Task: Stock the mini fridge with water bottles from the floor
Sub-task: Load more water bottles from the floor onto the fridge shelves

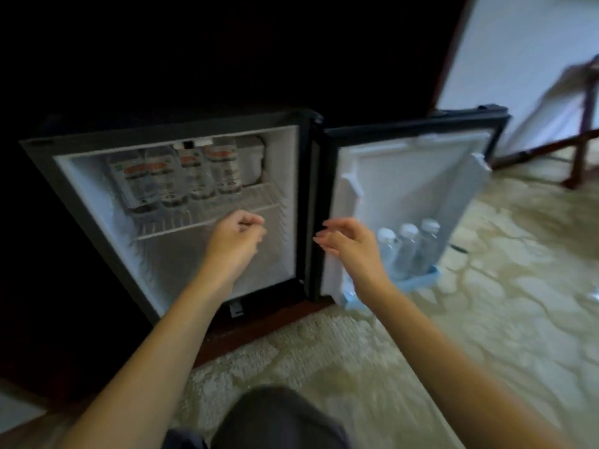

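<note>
So right now you're kneeling in front of the mini fridge (286,189) with the door (405,176) swung wide open to the right, and neither hand is carrying anything. Your left hand (238,234) is hovering in front of the wire shelf (207,218), near its front edge, with the fingers curled into a loose fist around nothing I can see. Your right hand (348,241) is floating by the hinge edge of the door with its fingers relaxed and mostly straight.

Four labelled bottles (194,173) are standing along the back edge of the shelf, crowding toward its back left corner. Three clear bottles (406,247) with white caps are standing in the door bin (418,281) along the door's bottom edge. On the carpet (324,351), the only candidate I'm spotting is a pale blurry thing (594,294) at the far right edge of the view, and I can't tell if it's a bottle.

On handling, I'm guessing these are full, thin-walled plastic bottles. That would make them fairly hefty for their size, smooth, and a bit squishy if you're clamping hard. I'd be wrapping my fingers round the body just under the shoulder, where it's probably stiffer, rather than pinching the cap. They probably won't break if they drop, but standing ones are likely going to topple and roll. The front half of the shelf is looking like the easiest spot.
</note>
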Available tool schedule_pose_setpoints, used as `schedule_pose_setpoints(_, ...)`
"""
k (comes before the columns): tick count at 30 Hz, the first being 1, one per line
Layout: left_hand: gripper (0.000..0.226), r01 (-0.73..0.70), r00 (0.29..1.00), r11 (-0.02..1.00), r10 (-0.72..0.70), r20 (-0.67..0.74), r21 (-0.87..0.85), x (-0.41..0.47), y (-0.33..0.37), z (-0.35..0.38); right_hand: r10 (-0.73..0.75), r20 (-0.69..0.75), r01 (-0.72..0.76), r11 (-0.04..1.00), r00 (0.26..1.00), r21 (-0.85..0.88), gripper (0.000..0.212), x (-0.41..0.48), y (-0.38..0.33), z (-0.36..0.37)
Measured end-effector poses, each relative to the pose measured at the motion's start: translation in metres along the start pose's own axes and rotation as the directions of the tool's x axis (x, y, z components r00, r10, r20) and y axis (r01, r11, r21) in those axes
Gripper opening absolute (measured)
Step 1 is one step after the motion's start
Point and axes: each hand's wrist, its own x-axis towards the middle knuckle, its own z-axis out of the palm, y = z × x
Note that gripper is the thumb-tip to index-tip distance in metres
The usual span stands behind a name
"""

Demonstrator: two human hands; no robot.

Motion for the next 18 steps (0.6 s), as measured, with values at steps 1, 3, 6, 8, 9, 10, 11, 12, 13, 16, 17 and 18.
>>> schedule_pose_setpoints(1,0.016,-0.002,0.999,0.999,0.004,0.043,-0.046,-0.022,0.004,0.01,0.022,-0.029,-0.022,1.0,0.999,0.016,0.021,-0.024,-0.001,-0.022)
schedule_pose_setpoints(3,0.018,0.005,0.994,0.992,0.008,0.105,-0.127,-0.058,0.009,0.031,0.076,-0.078,-0.075,0.997,0.994,0.005,0.019,-0.064,0.004,-0.059)
schedule_pose_setpoints(6,0.024,0.045,0.962,0.986,0.0,0.275,-0.158,-0.116,0.01,0.08,0.16,-0.201,-0.161,0.987,0.966,0.015,0.024,-0.134,0.017,-0.119)
schedule_pose_setpoints(8,0.025,0.061,0.923,0.988,-0.002,0.386,-0.141,-0.154,0.011,0.113,0.209,-0.282,-0.208,0.978,0.936,0.034,0.022,-0.178,0.028,-0.155)
schedule_pose_setpoints(9,0.025,0.056,0.894,0.991,0.004,0.449,-0.121,-0.175,0.012,0.132,0.231,-0.33,-0.229,0.972,0.915,0.045,0.019,-0.202,0.033,-0.174)
schedule_pose_setpoints(10,0.025,0.049,0.863,0.994,0.009,0.506,-0.101,-0.196,0.012,0.149,0.247,-0.378,-0.247,0.968,0.892,0.048,0.016,-0.226,0.039,-0.192)
schedule_pose_setpoints(11,0.025,0.035,0.83,0.997,0.013,0.557,-0.075,-0.218,0.011,0.166,0.262,-0.423,-0.262,0.963,0.867,0.06,0.015,-0.249,0.045,-0.208)
schedule_pose_setpoints(12,0.024,0.02,0.793,0.999,0.014,0.609,-0.05,-0.241,0.009,0.183,0.278,-0.473,-0.273,0.959,0.836,0.081,0.015,-0.275,0.053,-0.224)
schedule_pose_setpoints(13,0.023,0.008,0.763,0.999,0.015,0.646,-0.033,-0.261,0.007,0.197,0.293,-0.506,-0.279,0.954,0.811,0.105,0.018,-0.295,0.059,-0.236)
schedule_pose_setpoints(16,0.027,-0.022,0.64,1.0,-0.003,0.768,0.022,-0.327,-0.007,0.237,0.312,-0.623,-0.277,0.948,0.717,0.156,0.024,-0.36,0.079,-0.268)
schedule_pose_setpoints(17,0.028,-0.03,0.596,0.998,-0.02,0.802,0.048,-0.349,-0.013,0.246,0.319,-0.655,-0.282,0.945,0.685,0.165,0.024,-0.38,0.084,-0.277)
schedule_pose_setpoints(18,0.028,-0.039,0.562,0.997,-0.033,0.827,0.067,-0.366,-0.019,0.254,0.335,-0.675,-0.293,0.939,0.658,0.179,0.021,-0.395,0.09,-0.284)
